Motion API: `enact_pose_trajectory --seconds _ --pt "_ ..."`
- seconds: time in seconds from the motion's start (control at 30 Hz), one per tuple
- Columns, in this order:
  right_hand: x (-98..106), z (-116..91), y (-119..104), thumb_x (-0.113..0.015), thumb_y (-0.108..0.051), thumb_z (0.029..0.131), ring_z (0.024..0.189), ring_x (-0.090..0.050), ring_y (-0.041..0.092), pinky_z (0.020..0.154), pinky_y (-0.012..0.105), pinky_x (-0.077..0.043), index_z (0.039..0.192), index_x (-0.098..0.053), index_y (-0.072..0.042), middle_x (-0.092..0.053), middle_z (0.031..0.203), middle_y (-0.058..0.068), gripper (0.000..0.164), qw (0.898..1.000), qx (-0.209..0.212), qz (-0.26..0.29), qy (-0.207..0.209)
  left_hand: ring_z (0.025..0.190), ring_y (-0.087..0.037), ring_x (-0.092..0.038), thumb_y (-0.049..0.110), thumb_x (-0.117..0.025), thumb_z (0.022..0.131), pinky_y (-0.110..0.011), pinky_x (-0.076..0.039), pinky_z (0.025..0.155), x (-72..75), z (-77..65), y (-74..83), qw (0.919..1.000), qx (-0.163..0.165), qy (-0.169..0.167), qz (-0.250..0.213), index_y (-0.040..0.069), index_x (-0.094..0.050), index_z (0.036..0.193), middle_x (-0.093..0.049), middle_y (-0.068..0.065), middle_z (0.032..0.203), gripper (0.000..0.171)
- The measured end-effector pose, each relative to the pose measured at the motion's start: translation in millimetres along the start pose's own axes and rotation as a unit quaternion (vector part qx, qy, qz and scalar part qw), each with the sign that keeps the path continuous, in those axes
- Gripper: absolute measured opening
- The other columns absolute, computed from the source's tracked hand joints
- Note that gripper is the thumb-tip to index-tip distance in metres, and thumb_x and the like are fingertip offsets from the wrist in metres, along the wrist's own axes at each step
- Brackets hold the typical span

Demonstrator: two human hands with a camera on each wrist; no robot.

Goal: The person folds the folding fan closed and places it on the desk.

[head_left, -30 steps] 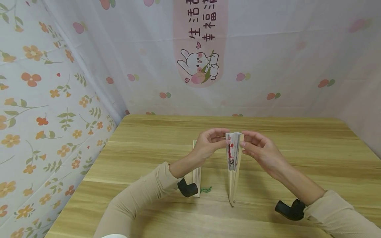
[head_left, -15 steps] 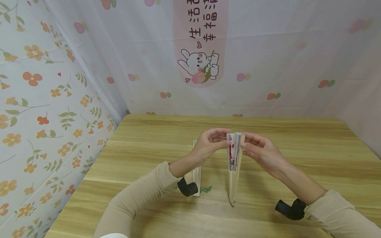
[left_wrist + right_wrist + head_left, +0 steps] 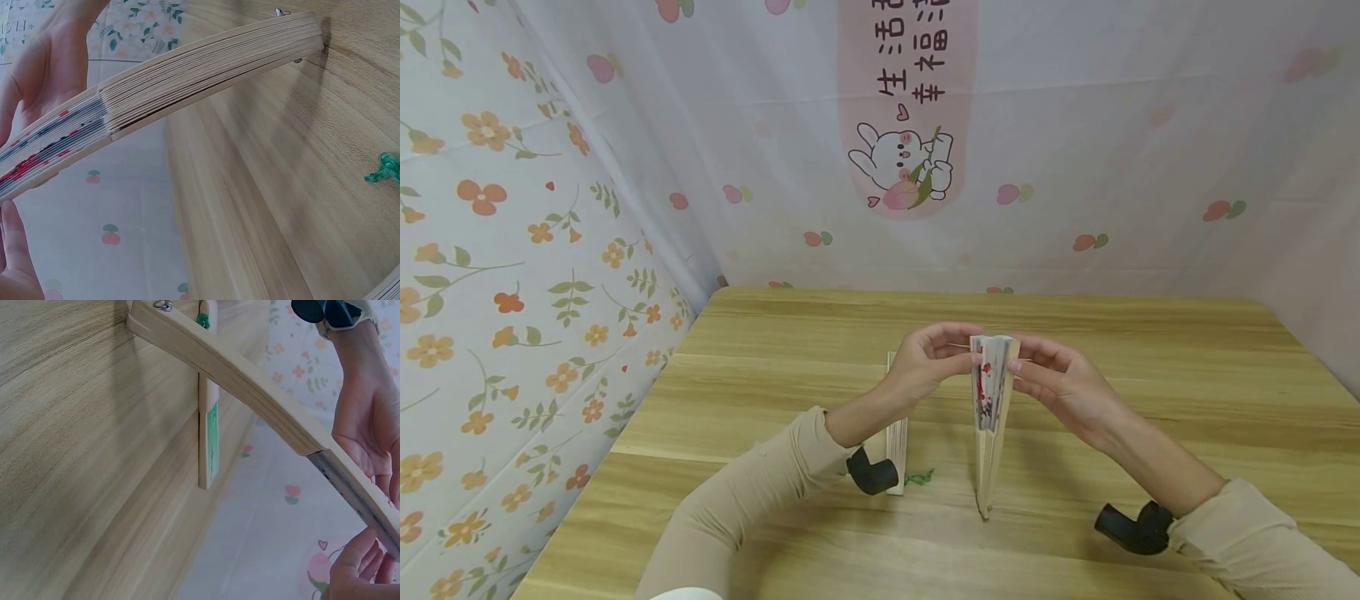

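A folding fan (image 3: 989, 400) stands on its pivot end, partly spread, with light wooden ribs and a white leaf printed with red blossoms. My left hand (image 3: 925, 362) pinches its upper left edge between thumb and fingers. At the upper right edge, my right hand (image 3: 1063, 379) grips the outer rib the same way. The left wrist view shows the tightly stacked ribs (image 3: 212, 72) side-on. A metal pin (image 3: 162, 305) at the pivot shows in the right wrist view.
Left of the held fan, a second, folded fan (image 3: 896, 450) lies on the wooden table (image 3: 775, 333), partly behind my left forearm. Its green tassel (image 3: 919, 477) points right. Patterned cloth (image 3: 1075, 167) hangs behind the table. Black wrist mounts (image 3: 1135, 529) stick out from both sleeves.
The held fan has spread slightly wider at the top, as my right hand has shifted a little to the right. My left hand stays almost in place.
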State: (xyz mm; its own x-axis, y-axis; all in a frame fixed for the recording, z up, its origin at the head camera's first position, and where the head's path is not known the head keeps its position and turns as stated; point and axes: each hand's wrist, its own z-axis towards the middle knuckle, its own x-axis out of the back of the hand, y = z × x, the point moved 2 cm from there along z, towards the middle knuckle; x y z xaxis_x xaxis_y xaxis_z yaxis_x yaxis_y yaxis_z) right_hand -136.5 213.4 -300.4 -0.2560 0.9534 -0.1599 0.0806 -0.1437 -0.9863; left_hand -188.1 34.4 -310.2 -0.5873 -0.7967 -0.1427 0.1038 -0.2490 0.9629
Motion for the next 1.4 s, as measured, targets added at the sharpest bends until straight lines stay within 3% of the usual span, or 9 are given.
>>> enact_pose_trajectory --seconds 0.43,0.77,1.4 --pt "-0.3 0.0 2.0 -0.052 -0.005 0.089 0.089 -0.052 0.011 0.081 0.024 -0.047 0.111 -0.054 -0.012 -0.052 0.096 0.001 0.024 0.999 0.031 0.015 -0.027 0.087 -0.014 -0.059 -0.007 -0.058 0.081 -0.032 -0.049 0.08 0.1 1.2 -0.6 0.9999 0.004 0.01 0.003 -0.008 -0.051 0.115 -0.058 -0.014 0.103 0.035" --pt "-2.9 0.1 3.6 -0.051 -0.004 0.089 0.089 -0.052 0.011 0.082 0.024 -0.047 0.111 -0.054 -0.012 -0.052 0.096 0.0 0.024 0.999 0.034 0.015 -0.032 0.084 -0.01 -0.059 -0.007 -0.058 0.081 -0.032 -0.048 0.081 0.1 1.0 0.0 1.0 0.0 0.0 0.006 -0.01 -0.049 0.116 -0.059 -0.006 0.097 0.036" --pt "-4.4 2.9 5.4 -0.052 -0.007 0.089 0.088 -0.052 0.011 0.079 0.024 -0.047 0.108 -0.054 -0.012 -0.051 0.098 0.001 0.019 0.999 0.03 0.017 -0.018 0.087 -0.014 -0.059 -0.005 -0.06 0.08 -0.03 -0.048 0.081 -1.1 2.5 4.1 0.9995 0.018 -0.007 0.024 -0.008 -0.051 0.115 -0.058 -0.011 0.101 0.036"
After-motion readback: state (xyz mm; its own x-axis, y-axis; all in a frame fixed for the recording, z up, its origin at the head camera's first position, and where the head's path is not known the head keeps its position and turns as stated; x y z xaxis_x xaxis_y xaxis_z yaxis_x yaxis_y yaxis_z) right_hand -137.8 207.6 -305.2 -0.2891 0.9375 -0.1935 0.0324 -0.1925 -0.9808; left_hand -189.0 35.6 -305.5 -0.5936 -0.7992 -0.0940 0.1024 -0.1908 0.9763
